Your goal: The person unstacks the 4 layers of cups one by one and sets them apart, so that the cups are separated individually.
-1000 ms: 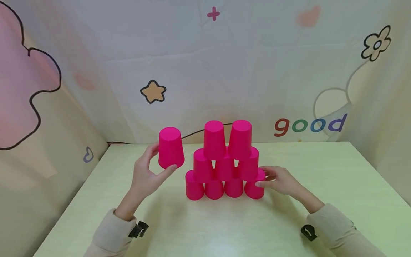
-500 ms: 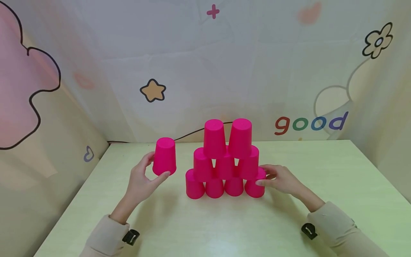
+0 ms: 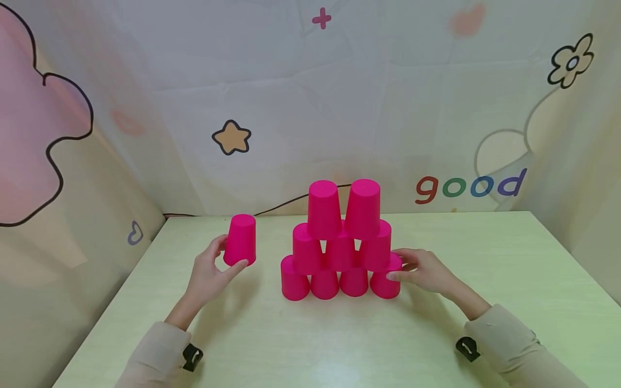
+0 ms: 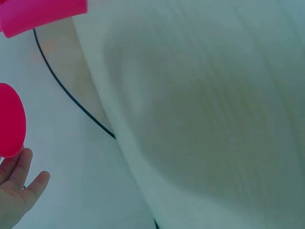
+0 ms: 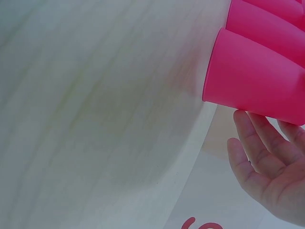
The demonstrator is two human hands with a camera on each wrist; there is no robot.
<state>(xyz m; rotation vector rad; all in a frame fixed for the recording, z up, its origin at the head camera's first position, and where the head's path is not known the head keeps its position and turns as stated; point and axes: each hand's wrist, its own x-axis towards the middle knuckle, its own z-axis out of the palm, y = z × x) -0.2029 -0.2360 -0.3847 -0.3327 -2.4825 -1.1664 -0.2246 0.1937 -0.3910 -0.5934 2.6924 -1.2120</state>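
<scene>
My left hand [image 3: 207, 275] holds a pink cup [image 3: 241, 241] in the air, upside down and slightly tilted, with the thumb low on its near side and the fingers partly hidden behind it. To its right stands a pyramid of upturned pink cups: several in the bottom row, three in the middle row [image 3: 306, 250] and two on top [image 3: 323, 210]. At the pyramid's lower right corner, my right hand [image 3: 427, 274] holds the end cup [image 3: 385, 285] of the bottom row, thumb in front. The right wrist view shows fingertips [image 5: 241, 117] against that cup's side.
The pale wooden table [image 3: 310, 345] reaches back to a printed cloth backdrop [image 3: 388, 108], with cloth at both sides too. Black devices [image 3: 192, 357] are strapped at both cuffs. A gap of bare table lies between the raised cup and the pyramid.
My left hand has moved left and down with its cup, away from the pyramid, and the cup has tilted a little. The right hand and the stacked cups keep their places.
</scene>
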